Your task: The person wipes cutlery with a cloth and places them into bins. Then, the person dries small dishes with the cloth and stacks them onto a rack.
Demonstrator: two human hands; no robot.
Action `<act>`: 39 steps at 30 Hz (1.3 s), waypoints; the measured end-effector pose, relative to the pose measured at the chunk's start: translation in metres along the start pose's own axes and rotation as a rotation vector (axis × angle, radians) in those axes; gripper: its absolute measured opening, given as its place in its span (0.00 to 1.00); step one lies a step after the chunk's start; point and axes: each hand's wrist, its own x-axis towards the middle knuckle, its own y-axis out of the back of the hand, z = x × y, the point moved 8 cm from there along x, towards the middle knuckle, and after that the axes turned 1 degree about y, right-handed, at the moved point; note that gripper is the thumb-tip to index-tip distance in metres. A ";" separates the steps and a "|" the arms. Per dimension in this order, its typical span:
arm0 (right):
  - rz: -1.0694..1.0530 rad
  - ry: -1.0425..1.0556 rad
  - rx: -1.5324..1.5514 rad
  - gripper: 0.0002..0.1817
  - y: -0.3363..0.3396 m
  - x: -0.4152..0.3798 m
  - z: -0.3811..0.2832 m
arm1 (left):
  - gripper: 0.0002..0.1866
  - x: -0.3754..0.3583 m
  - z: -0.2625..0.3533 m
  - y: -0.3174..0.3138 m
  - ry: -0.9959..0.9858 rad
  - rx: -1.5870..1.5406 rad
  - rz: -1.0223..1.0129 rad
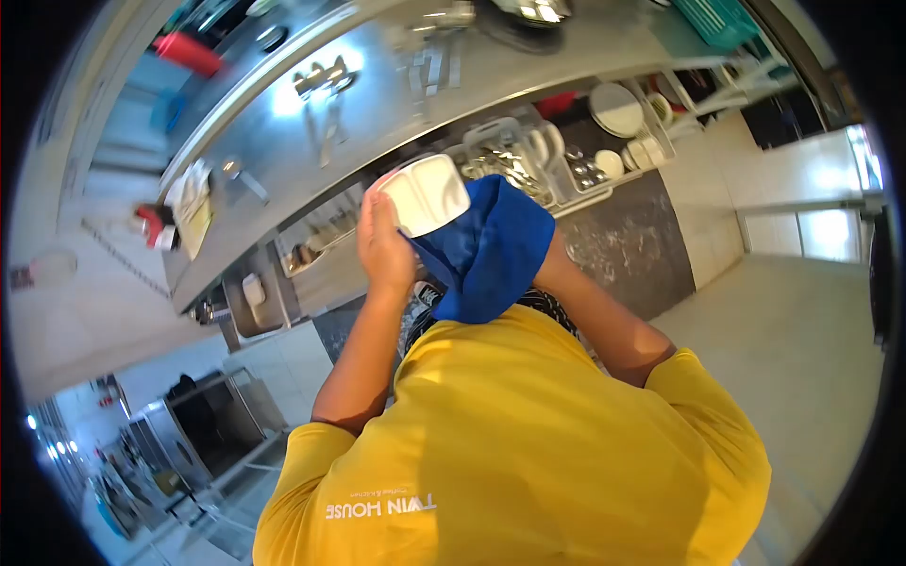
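My left hand [385, 241] grips a white two-compartment dish [425, 195] by its left side, with the thumb along the rim. The dish is tilted, its hollows facing up toward me. A blue cloth [495, 250] hangs in folds against the dish's right and lower edge. My right hand [549, 267] is at the cloth's right side and holds it; the cloth covers most of the fingers. Both hands are in front of my body, over the near side of the metal counter.
Spoons [324, 77] and other cutlery lie on the steel counter [255, 141]. Below it, an open drawer holds clear bins of cutlery [505, 165] and white plates [616, 109]. A crumpled bag [192, 203] sits at the counter's left end. A teal basket [714, 24] stands at the far right.
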 end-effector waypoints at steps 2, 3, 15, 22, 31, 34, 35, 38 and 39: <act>0.069 -0.213 0.244 0.19 0.028 -0.027 0.047 | 0.21 0.010 -0.033 -0.025 0.071 0.010 -0.094; 0.143 -0.367 0.533 0.19 0.034 -0.047 0.086 | 0.21 0.012 -0.053 -0.041 0.152 0.104 -0.172; 0.591 -0.598 0.092 0.15 0.154 -0.203 0.168 | 0.20 0.109 -0.313 -0.359 0.048 0.922 -0.880; 0.613 -1.023 -0.234 0.17 0.130 -0.308 0.211 | 0.26 0.138 -0.455 -0.580 -0.329 1.097 -0.941; 0.733 -1.334 -0.111 0.18 0.130 -0.341 0.212 | 0.25 0.130 -0.554 -0.658 -0.480 1.372 -1.069; 0.762 -1.328 -0.089 0.19 0.128 -0.343 0.210 | 0.23 0.127 -0.549 -0.649 -0.320 1.382 -1.113; 0.757 -1.320 -0.103 0.19 0.133 -0.339 0.207 | 0.22 0.120 -0.536 -0.645 -0.322 1.408 -1.120; 0.729 -1.137 -0.095 0.19 0.172 -0.298 0.186 | 0.21 0.109 -0.498 -0.624 -0.347 1.327 -1.090; 0.686 -0.879 -0.178 0.20 0.202 -0.258 0.160 | 0.21 0.110 -0.495 -0.612 -0.366 1.245 -1.069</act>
